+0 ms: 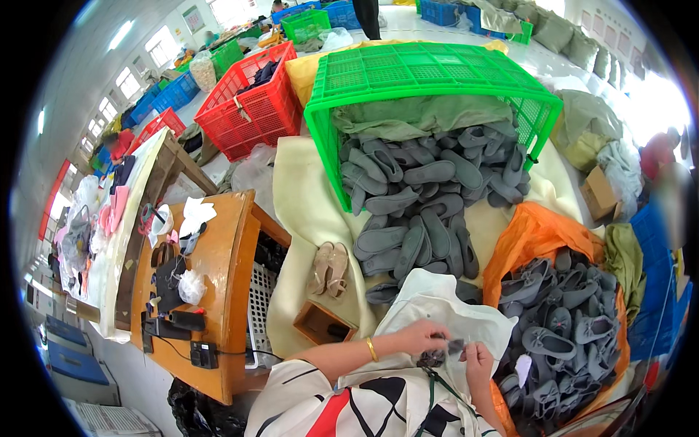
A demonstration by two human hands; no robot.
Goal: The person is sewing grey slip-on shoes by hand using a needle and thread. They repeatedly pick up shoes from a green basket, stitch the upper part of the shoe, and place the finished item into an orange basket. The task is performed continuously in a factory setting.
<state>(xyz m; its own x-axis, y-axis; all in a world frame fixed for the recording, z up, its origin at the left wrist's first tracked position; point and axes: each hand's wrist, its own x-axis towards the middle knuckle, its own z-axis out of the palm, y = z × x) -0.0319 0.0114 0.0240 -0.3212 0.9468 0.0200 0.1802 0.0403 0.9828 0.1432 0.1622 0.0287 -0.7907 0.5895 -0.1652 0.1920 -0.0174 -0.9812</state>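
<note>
My left hand (425, 338), with a gold bangle at the wrist, is closed over my lap with its fingertips pinched together. Close to its right, my right hand (478, 360) has its fingers pinched too. Between them is a small dark grey piece (456, 346), its exact kind too small to make out; both hands seem to grip it. More small dark pieces (431, 358) lie just under my left hand. A white cloth (408, 304) is spread beneath the hands. To the right, an orange sack (535, 229) holds many grey slip-on shoes (550, 342), some with bows.
A green crate (437, 69) lies on its side ahead, grey shoes (429, 175) spilling onto cream sheeting (298, 189). Beige sandals (329, 269) and a small wooden box (320, 324) sit left of my lap. Further left stands a wooden table (218, 240); a red crate (251, 109) is behind.
</note>
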